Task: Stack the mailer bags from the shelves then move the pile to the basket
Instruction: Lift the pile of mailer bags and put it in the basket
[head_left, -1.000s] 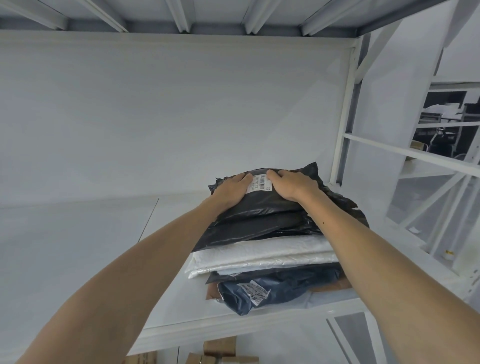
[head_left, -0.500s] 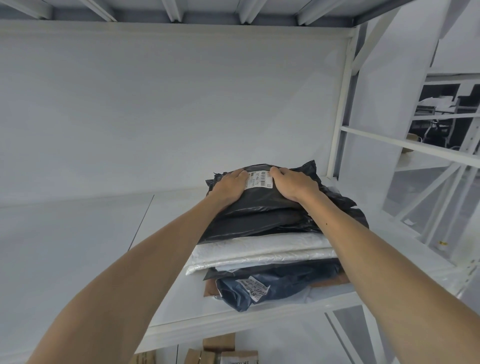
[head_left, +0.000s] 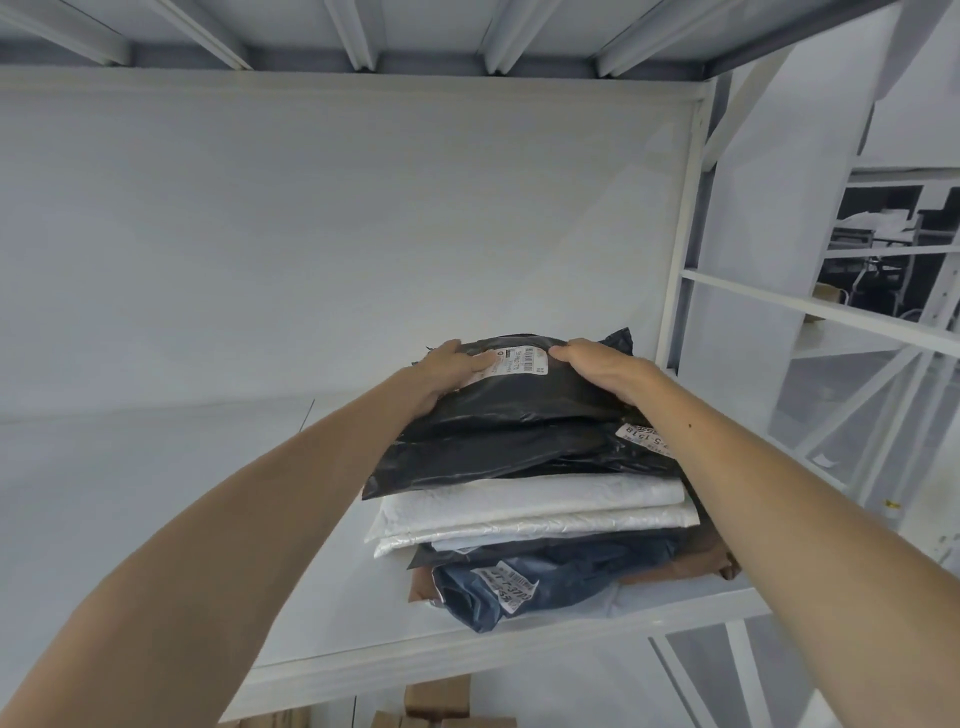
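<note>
Overhead, the white shelf (head_left: 208, 493) fills most of the view, and the pile of mailer bags (head_left: 524, 514) sits toward 5 o'clock on it, close to the front rail and the right-hand post (head_left: 675, 270). The pile's long axis runs roughly from 9 to 3 o'clock, across the person's reach.

Counted from the top, it shows two black bags, two white bags (head_left: 519, 501), one navy bag (head_left: 571, 574) and a brown piece (head_left: 714, 564) at the bottom. A thin dark edge between the white and the navy may be one more.

Both hands lie at the 12 o'clock side of the top black mailer bag (head_left: 524, 402), about equally far in. The left hand (head_left: 447, 369) rests rather flat at the bag's 11 o'clock corner, thumb touching the white label (head_left: 519, 358); whether its fingers hook over the far edge I cannot tell. The right hand (head_left: 597, 366) sits at 1 o'clock, its fingers bent down over that far edge.

As I judge it, stacking looks nearly done, and the coming move turns on this: the bags lie below and toward 6 o'clock of the hands, so lifting the whole pile means getting beneath it at its 9 and 3 o'clock ends. No basket is in view.

Cardboard boxes (head_left: 436, 699) show below the shelf.
</note>
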